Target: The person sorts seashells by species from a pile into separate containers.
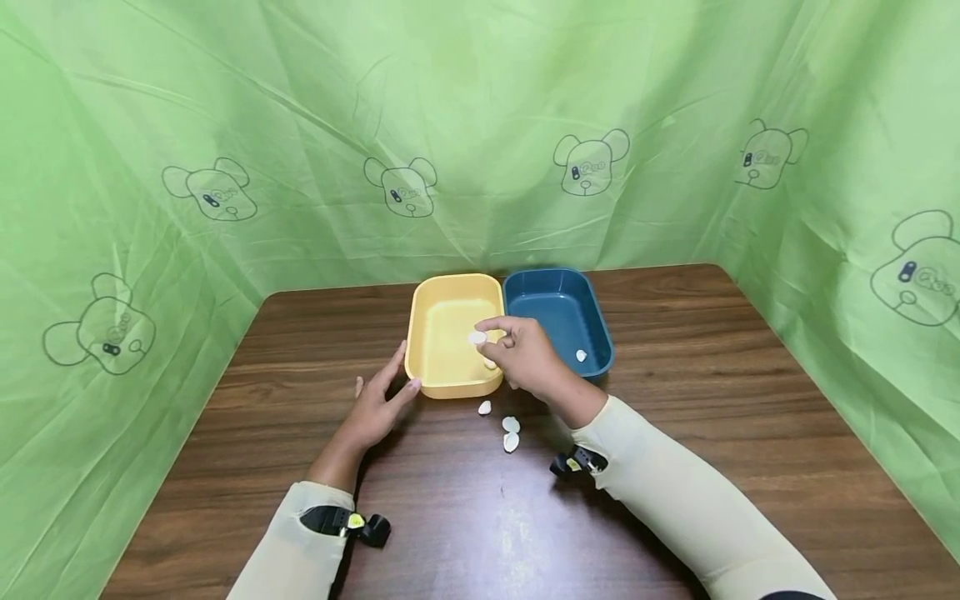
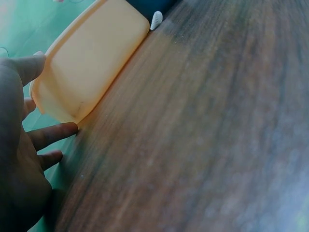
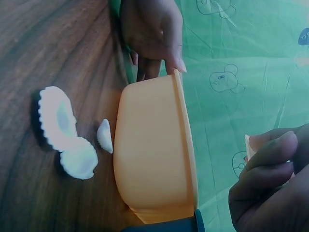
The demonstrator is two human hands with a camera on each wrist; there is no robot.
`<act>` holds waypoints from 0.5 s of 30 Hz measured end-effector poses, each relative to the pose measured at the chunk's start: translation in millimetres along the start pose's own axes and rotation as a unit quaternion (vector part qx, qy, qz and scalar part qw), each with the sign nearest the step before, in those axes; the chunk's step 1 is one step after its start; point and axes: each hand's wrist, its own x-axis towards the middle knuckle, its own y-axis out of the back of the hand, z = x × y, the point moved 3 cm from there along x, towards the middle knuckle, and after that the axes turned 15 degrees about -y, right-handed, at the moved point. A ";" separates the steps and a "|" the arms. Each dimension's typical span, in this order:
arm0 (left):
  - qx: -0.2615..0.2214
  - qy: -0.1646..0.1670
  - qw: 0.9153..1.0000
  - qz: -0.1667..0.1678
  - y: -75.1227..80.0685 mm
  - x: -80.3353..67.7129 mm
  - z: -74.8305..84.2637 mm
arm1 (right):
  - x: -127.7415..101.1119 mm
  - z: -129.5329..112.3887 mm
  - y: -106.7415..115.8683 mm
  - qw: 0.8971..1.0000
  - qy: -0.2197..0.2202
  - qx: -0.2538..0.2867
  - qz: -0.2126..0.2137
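Observation:
My right hand (image 1: 528,354) pinches a small white seashell (image 1: 477,337) between thumb and fingertips, over the yellow tray (image 1: 456,390). In the right wrist view an edge of that shell (image 3: 248,145) shows past the fingers. Beneath the hand, another pale shell (image 1: 490,363) shows inside the yellow tray, partly covered. My left hand (image 1: 377,410) rests against the tray's near left corner, thumb (image 2: 33,66) at the rim and fingers (image 2: 53,135) extended along the side.
Right beside the yellow tray stands a blue tray (image 1: 604,354) with one white shell (image 1: 581,356) in it. On the brown wooden table (image 1: 300,350) in front lie a small shell (image 1: 485,407) and two touching shells (image 1: 511,442). Green curtains (image 1: 480,225) enclose the table.

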 end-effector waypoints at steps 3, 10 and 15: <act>-0.003 -0.002 1.000 -0.001 -1.0 0.4 0.4 | 3.3 -1.7 -0.1 1.000 -0.003 -0.008 0.005; -0.003 -0.003 1.000 0.000 -0.9 1.8 1.0 | 5.0 -6.4 3.8 1.000 0.021 0.007 0.018; -0.003 -0.004 1.000 0.001 -0.5 1.3 -0.4 | 2.9 -7.8 10.2 0.999 0.028 0.009 0.020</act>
